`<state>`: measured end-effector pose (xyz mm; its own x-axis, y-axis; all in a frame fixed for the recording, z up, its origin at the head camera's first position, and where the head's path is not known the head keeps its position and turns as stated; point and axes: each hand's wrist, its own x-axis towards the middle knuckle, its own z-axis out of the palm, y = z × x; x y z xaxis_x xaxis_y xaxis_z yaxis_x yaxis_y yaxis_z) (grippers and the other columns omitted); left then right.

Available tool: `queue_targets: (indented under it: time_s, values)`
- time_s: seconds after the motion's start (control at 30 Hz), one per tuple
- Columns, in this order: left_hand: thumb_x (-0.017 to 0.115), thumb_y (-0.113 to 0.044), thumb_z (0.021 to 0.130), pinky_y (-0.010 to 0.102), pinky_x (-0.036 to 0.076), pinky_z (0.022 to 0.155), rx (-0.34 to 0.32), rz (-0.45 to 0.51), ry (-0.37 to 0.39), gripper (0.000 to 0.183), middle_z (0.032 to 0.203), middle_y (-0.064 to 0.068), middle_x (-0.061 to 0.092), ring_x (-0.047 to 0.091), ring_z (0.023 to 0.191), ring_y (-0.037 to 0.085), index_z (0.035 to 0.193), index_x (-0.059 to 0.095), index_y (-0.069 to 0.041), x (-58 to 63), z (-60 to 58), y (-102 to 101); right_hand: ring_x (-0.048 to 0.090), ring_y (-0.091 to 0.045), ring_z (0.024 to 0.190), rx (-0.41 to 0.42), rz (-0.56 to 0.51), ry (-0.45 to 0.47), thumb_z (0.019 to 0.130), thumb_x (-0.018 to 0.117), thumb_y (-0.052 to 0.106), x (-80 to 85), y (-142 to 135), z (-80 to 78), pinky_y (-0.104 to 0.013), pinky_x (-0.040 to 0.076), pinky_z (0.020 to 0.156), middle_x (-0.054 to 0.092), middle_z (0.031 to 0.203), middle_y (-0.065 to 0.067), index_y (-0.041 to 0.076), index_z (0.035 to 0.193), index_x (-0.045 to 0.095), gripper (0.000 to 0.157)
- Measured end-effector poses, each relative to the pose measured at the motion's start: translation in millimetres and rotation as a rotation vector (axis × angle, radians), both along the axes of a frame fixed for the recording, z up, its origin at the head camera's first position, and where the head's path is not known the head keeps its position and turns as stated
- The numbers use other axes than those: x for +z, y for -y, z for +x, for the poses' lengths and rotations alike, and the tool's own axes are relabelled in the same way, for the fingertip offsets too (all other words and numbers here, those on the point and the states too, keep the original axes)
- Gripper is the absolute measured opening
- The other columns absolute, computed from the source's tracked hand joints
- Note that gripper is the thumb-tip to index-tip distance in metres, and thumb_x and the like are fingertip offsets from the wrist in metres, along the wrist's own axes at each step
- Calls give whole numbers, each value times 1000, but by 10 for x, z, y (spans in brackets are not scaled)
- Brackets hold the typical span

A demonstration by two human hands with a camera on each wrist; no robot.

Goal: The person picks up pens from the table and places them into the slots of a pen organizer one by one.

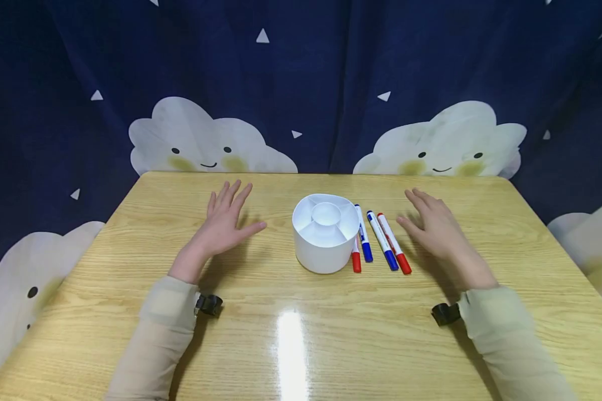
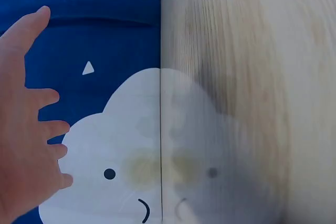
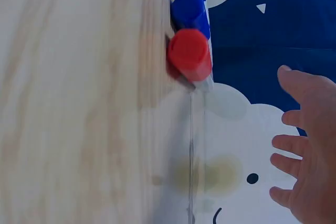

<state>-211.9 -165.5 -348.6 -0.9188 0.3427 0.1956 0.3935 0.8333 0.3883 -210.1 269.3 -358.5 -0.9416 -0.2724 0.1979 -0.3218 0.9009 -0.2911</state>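
A white round organizer (image 1: 319,257) stands upright on the wooden table, its top divided into compartments around a central ring. Markers lie just right of it: a blue-capped marker (image 1: 364,239) by its wall, a red-capped one (image 1: 357,262) partly hidden behind it, then another blue-capped marker (image 1: 383,240) and a red-capped marker (image 1: 395,245) side by side. To the left of the organizer, my left hand (image 1: 222,225) hovers with fingers spread, holding nothing. My right hand (image 1: 436,225) is right of the markers, fingers extended and apart from them. The red cap (image 3: 190,53) looms close in the right wrist view.
The table (image 1: 251,323) ends at a far edge against a dark blue curtain (image 1: 301,72) printed with white clouds and triangles. Each sleeve has a small black device (image 1: 209,304) at the wrist. A bright reflection lies on the front of the tabletop.
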Motion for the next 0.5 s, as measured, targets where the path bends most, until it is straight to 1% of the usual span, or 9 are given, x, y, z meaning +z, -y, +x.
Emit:
queue_targets:
  time_s: [0.03,0.1,0.17,0.27,0.37,0.5]
  values:
    - [53,-60,81,54,-1,110,-5,18,4,87,152,13,7,-5,139,30,147,14,-17,1,0,-12,21,-42,132,-1,-13,13,92,46,45,-8,14,-10,-57,13,107,23,146,-21,9,145,22,68]
    - [54,-59,81,54,6,110,-18,76,34,86,152,12,10,1,139,31,147,15,-18,0,1,-37,23,-42,132,0,-38,43,92,45,46,-21,41,-31,-57,16,106,26,145,-21,9,144,22,68]
    - [54,-58,81,54,14,109,-32,143,81,85,151,10,12,8,139,31,146,16,-20,-6,-2,-62,24,-41,131,-1,-66,78,92,44,48,-28,69,-50,-57,18,105,28,144,-21,8,144,25,68]
    - [55,-57,82,52,23,107,-54,247,166,82,150,6,15,17,137,28,146,17,-23,-20,-7,-99,26,-40,130,0,-115,129,91,43,50,-40,108,-85,-55,21,105,32,143,-20,6,142,29,68]
    - [57,-53,83,49,25,107,-92,331,212,79,148,5,23,25,134,26,145,20,-22,-36,-20,-144,31,-40,128,-5,-149,158,92,45,46,-57,149,-117,-55,24,104,36,140,-21,5,140,32,65]
    - [60,-41,85,43,26,108,-161,450,262,73,145,6,29,31,131,24,144,25,-18,-59,-41,-215,41,-40,121,-12,-172,188,92,51,34,-87,205,-166,-55,32,99,43,133,-23,3,138,36,58]
